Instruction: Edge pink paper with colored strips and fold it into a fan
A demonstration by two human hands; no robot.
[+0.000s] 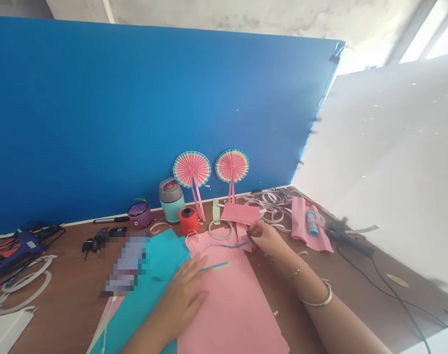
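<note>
My left hand (185,292) lies flat across the blue sheet (150,280) and the pink sheet (227,305), fingers stretched out. Close to its fingertips is a narrow blue-and-green paper strip (218,266). Farther right, my right hand (262,238) is closed in a pinch on a small dark thing, too unclear to name. Just beyond those fingers sits a pleated pink paper piece (240,213). A curled blue strip (229,244) and a whitish ring of paper strip (221,229) rest between the hands.
Two round paper fans (192,169) lean on the blue panel (142,108). Before them stand a teal flask (172,209), a red-orange container (189,222) and a purple cup (139,215). Glue guns (351,238) lie at both sides; a cable crosses the right. Paper coils (275,214) clutter the back.
</note>
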